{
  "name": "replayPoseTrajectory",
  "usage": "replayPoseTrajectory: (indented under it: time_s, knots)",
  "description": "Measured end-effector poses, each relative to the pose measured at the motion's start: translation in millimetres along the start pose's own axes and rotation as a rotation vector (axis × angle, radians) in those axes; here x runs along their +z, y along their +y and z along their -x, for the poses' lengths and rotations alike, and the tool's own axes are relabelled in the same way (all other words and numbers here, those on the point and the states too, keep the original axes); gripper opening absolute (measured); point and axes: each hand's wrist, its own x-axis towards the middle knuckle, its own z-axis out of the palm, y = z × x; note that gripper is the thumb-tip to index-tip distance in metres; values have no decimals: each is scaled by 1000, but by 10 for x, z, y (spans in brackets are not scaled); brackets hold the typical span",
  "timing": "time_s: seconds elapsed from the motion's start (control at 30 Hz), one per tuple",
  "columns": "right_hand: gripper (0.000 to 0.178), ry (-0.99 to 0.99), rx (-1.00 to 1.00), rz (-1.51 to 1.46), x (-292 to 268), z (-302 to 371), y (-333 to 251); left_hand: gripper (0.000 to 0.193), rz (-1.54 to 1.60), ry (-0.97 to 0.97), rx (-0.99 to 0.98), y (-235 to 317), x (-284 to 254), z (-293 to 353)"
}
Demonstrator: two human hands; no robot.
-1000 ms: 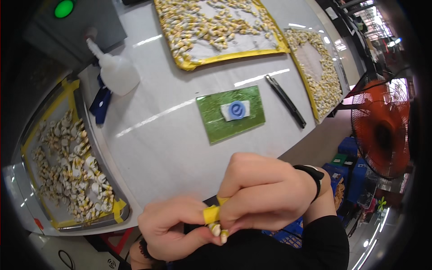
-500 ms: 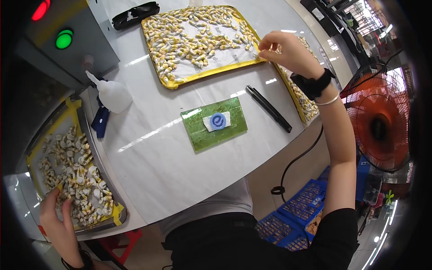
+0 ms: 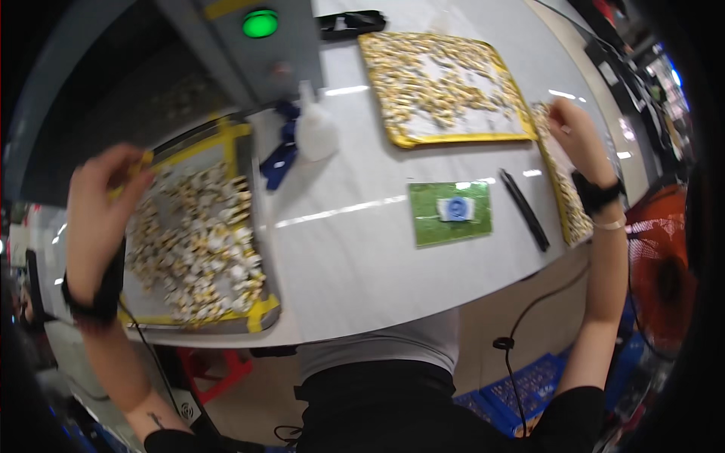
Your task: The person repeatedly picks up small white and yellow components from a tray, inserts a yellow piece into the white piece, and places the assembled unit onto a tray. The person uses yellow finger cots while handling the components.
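Observation:
At the far-left edge of the left tray [image 3: 260,306], my left hand [image 3: 98,200] has its thumb and fingers closed together. A small yellow piece [image 3: 147,158] shows at the fingertips, blurred. Piled in this tray are many small white-and-yellow parts [image 3: 200,249]. My right hand [image 3: 581,140] hovers over the narrow right tray [image 3: 557,185], its fingers curled in; what they hold, if anything, is hidden. Beside that tray lies the yellow-rimmed far tray [image 3: 461,140], strewn with similar parts.
A green board [image 3: 427,226] carries a white pad with a blue disc [image 3: 458,209]. A black pen-like tool [image 3: 523,210] lies to its right. The white squeeze bottle [image 3: 317,136] stands near a grey machine [image 3: 279,64] with a green light. An orange fan [image 3: 664,257] is at right.
The view has swung left, so the table appears shifted right. My left hand has gone from the left tray's near side to its far-left edge. My right hand is now over the right tray.

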Motion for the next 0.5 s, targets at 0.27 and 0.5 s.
replayPoseTrajectory:
  time_s: [0.27,0.5]
  knots:
    - [13,-19,145,-51,-142,626,272,31,-279,107,94,-1494,373,-837]
    - [12,33,255,-167,-317,942,-607,41,42,-329,-153,-821,606,-1321]
